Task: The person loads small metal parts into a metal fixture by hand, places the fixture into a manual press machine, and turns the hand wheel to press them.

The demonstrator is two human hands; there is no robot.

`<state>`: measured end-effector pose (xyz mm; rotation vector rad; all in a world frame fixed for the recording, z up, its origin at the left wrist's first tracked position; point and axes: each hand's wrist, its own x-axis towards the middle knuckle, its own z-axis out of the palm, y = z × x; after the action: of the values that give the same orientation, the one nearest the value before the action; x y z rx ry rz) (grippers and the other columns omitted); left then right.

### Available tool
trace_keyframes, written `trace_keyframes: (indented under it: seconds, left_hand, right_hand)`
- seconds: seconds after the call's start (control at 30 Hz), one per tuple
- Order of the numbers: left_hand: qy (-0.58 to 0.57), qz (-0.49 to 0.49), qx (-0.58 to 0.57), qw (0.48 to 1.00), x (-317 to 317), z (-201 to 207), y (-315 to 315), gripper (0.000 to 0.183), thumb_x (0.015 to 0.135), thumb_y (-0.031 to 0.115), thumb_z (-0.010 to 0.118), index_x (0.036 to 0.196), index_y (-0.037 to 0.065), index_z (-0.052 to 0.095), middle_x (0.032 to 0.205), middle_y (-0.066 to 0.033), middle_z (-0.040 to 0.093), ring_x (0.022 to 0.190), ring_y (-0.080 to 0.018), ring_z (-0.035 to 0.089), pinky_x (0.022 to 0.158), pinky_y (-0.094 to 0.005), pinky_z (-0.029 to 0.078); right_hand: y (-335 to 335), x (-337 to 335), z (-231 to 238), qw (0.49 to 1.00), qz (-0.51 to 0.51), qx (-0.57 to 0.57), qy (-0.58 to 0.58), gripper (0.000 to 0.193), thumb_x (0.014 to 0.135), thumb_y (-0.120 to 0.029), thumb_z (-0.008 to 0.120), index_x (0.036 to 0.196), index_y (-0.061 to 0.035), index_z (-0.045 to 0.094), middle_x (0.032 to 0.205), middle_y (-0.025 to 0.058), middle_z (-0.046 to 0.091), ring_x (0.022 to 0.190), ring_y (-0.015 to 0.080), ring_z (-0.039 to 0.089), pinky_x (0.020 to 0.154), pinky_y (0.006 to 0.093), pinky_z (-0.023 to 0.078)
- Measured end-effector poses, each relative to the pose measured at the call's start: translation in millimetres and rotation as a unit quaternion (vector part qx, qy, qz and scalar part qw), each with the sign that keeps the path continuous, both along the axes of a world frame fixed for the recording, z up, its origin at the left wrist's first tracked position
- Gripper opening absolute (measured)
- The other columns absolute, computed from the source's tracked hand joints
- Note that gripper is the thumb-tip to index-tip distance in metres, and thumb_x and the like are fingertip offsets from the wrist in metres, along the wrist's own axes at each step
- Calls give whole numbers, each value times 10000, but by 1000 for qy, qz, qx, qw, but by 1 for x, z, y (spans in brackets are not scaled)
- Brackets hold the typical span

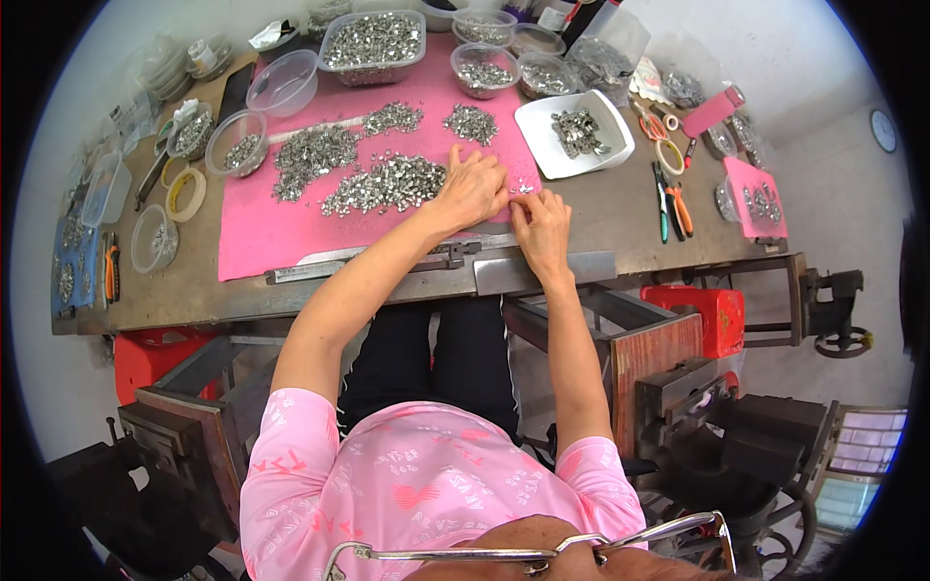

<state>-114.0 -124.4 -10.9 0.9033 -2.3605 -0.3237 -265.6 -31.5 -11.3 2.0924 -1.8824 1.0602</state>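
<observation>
My left hand [473, 190] rests on the pink mat [254, 228], at the right end of a heap of small silvery metal pieces [386, 186]. Its fingers are apart, the index stretched toward a smaller metal heap [471, 124]. Just right of it, my right hand [542, 230] is closed in a pinch near the mat's edge. Whatever its fingertips hold is too small to make out. A few loose metal bits [524, 184] lie just beyond those fingertips. A white tray [528, 131] with darker metal pieces stands beyond my right hand.
Metal rails [450, 256] run along the table's front edge. Tubs of metal pieces [374, 70] line the back. Tape rolls [186, 194] lie at left; pliers [668, 208], scissors [651, 124] and a pink bottle [712, 111] are at right. Red stools [693, 315] stand below.
</observation>
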Motion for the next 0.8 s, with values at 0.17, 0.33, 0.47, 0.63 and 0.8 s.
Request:
trace_keyframes:
  seconds: [0.17,0.33,0.47,0.63,0.8]
  left_hand:
    - [-2,-18,-7,1000,5,-1,-2,131,846,187,654,880,62,678,930,-107,638,969,-320,607,976,-628,334]
    - [-13,-9,-67,998,7,-8,-4,110,868,172,654,935,86,670,934,-69,633,970,-281,595,1026,-626,322]
    - [5,-4,-64,998,27,10,5,92,874,154,654,932,83,655,904,-67,626,947,-264,597,1011,-595,338]
    - [102,-14,-25,994,97,36,49,80,864,106,670,897,70,607,860,-59,606,853,-242,585,986,-457,379]
    - [112,-12,19,993,127,18,88,109,840,72,683,904,54,596,869,-71,605,839,-256,579,945,-420,409]
  right_hand:
    - [-2,3,1,999,-2,-17,41,75,815,-107,733,866,-72,691,865,77,620,872,282,582,796,428,415]
    - [-11,4,1,996,24,-4,82,95,811,-94,723,860,-59,650,854,86,618,858,289,581,786,438,421]
    - [-13,-2,3,996,53,6,73,102,814,-70,707,878,-55,630,837,94,610,830,300,583,764,438,424]
    - [11,17,27,990,125,50,-29,124,795,-24,699,871,-54,606,826,101,591,812,306,582,744,424,418]
    - [26,67,36,958,283,23,-24,161,780,-2,699,887,-36,584,854,113,560,831,307,565,753,410,433]
